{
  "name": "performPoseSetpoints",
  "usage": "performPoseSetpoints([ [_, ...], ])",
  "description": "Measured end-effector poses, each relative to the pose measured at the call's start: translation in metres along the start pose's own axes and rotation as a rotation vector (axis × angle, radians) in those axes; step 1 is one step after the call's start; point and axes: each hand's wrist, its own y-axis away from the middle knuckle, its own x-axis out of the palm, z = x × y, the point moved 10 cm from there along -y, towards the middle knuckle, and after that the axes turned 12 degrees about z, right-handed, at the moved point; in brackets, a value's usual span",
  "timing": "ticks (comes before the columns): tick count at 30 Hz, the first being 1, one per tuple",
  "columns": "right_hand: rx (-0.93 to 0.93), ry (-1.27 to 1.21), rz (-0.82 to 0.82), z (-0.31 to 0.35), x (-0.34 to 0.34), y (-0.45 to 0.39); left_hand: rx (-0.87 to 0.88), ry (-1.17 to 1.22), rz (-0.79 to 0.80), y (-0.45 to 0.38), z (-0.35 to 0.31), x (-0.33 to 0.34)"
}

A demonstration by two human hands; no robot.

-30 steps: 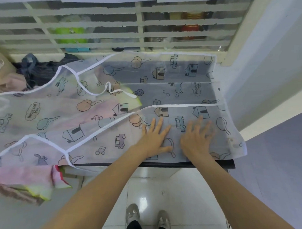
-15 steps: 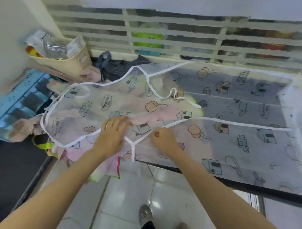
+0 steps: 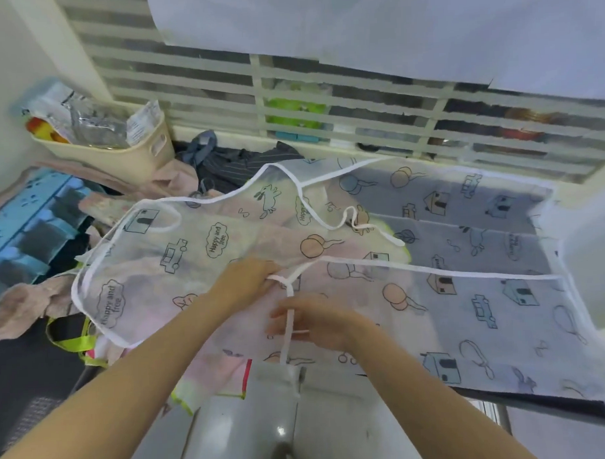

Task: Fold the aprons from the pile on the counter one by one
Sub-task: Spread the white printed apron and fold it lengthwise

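Moved off the flattened right half since a second ago; now working at the waist tie near the middle, with the view swung left. Smoothing looks finished, so probably tucking the ties in before the next fold.

Left hand (image 3: 242,277) pinching the junction where the white tie (image 3: 290,327) leaves the hem. Right hand (image 3: 316,323) curled around that tie lower down, strap running between the fingers.

Apron (image 3: 432,245) lying spread across the table (image 3: 540,404), near edge hanging over the front. Thin, translucent, white-bound, printed with houses, cars and balloons. Bib end resting over the pile of pink cloths (image 3: 26,307) at left.
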Motion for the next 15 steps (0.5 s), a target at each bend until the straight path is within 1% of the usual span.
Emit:
performPoseSetpoints([
  [1, 0.003, -0.01, 0.07, 0.01, 0.01, 0.009, -0.077, 0.037, 0.073, -0.008, 0.008, 0.003],
  [2, -0.022, -0.028, 0.106, 0.026, 0.013, 0.018, -0.124, 0.07, 0.111, -0.015, 0.015, 0.004],
  [3, -0.062, -0.02, 0.097, 0.047, 0.008, 0.03, -0.152, 0.101, 0.114, -0.017, 0.019, 0.0],
  [5, -0.1, 0.11, 0.012, 0.091, -0.012, 0.057, -0.171, 0.156, 0.123, -0.021, 0.027, -0.005],
  [6, -0.087, 0.221, -0.04, 0.111, -0.026, 0.07, -0.18, 0.183, 0.171, -0.024, 0.032, 0.0],
  [8, -0.011, 0.481, -0.188, 0.14, -0.058, 0.095, -0.186, 0.179, 0.267, -0.026, 0.037, 0.008],
  [9, 0.037, 0.62, -0.278, 0.148, -0.076, 0.101, -0.181, 0.167, 0.284, -0.026, 0.039, 0.009],
  [11, 0.095, 0.885, -0.473, 0.158, -0.109, 0.107, -0.148, 0.162, 0.222, -0.032, 0.035, 0.0],
  [13, 0.08, 1.132, -0.645, 0.16, -0.131, 0.105, -0.093, 0.229, 0.106, -0.038, 0.023, -0.021],
  [14, 0.083, 1.254, -0.689, 0.159, -0.134, 0.103, -0.058, 0.251, 0.064, -0.041, 0.016, -0.03],
  [15, 0.117, 1.357, -0.696, 0.156, -0.137, 0.102, -0.031, 0.25, 0.039, -0.045, 0.011, -0.037],
])
